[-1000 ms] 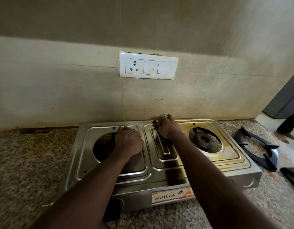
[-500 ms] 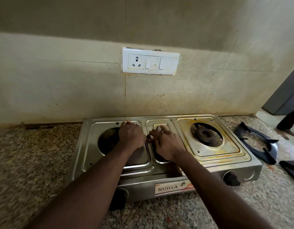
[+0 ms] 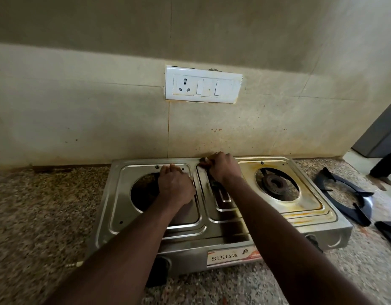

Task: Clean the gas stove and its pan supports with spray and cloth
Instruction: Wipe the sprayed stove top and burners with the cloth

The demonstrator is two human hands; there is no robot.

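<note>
The stove sits on the speckled surface, back edge against the wall, with both pan supports off it. One support lies just right of the stove and another is at the frame's edge. Your left grip rests over the left burner hole with its fingers bent. I cannot tell whether anything is under it. Your right grip is at the rear edge of the centre panel, fingers curled, apparently pinching a small dark cloth. The steel top is probably stiff, smooth and slick once sprayed, and the whole body is likely light enough to skate on the stone. Brace it on the flat rim, not over the open hole. The yellow stains around the right burner look baked on and will need pressure. The supports look heavy and rigid, so lift them by a prong.
</note>
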